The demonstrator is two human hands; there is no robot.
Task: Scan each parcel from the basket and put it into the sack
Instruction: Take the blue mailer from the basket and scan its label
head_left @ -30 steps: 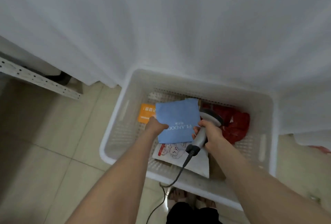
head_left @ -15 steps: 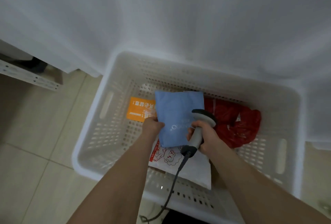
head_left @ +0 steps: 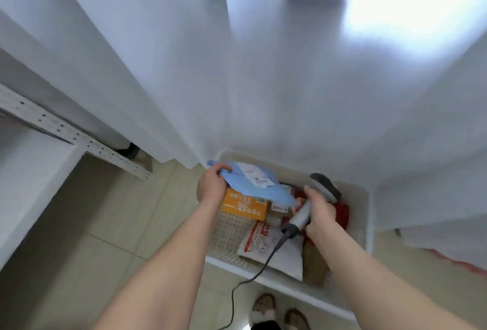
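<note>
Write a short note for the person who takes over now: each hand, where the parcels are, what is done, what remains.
Left hand grips the blue parcel above the basket, label side up.
Right hand grips the scanner, its head beside that parcel.
In the basket: orange parcel, white parcel, red parcel.
Done: blue parcel lifted out; whether it is scanned, I cannot tell.
Left: sack it, then scan and sack the others. No sack clearly in view.

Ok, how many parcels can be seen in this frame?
5. The blue parcel is held by the left hand; in the basket lie the orange parcel, white parcel, red parcel and a brown parcel partly under the white one. Others may be hidden beneath.
</note>
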